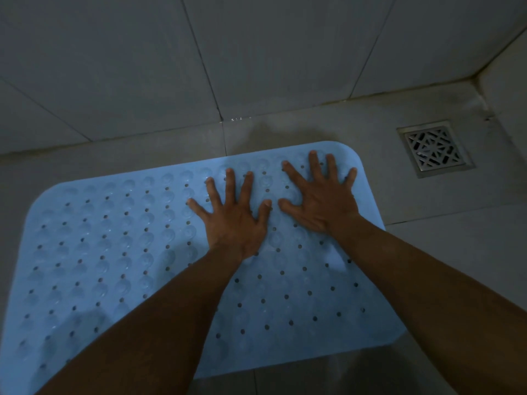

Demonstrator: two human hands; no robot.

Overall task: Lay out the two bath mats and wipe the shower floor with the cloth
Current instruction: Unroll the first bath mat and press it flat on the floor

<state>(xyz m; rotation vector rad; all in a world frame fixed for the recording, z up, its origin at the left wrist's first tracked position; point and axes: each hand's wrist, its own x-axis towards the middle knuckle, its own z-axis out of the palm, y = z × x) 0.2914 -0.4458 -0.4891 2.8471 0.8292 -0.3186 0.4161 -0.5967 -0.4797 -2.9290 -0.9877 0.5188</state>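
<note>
My left hand (pixel 233 220) lies flat on the blue mat (pixel 114 252). My right hand (pixel 322 201) lies flat on it too, just beside the left one. The two thumbs are close but do not touch. All my fingers (pixel 229 186) are straight and spread wide, like stars. They hold nothing. They only press down on the mat. Both hands are on the far part of the mat, more to the right side. The tips of my right hand come near the far edge.

My arms are bare. They come in from the bottom of the view and cross over the mat.

The mat lies flat on the shower floor (pixel 445 252). It has round corners. It has rows of little holes in it, and round bumps between the holes. Its left side and its near left corner run out of the view. Its far edge is near the wall (pixel 142 67), with a strip of floor between them.

The floor is made of grey tiles. The wall is made of big grey tiles too. There is a small shiny wet spot where the wall meets the floor.

A square metal drain (pixel 436 148) sits in the floor, past the far right corner of the mat. The mat does not touch it. The room is dim.
</note>
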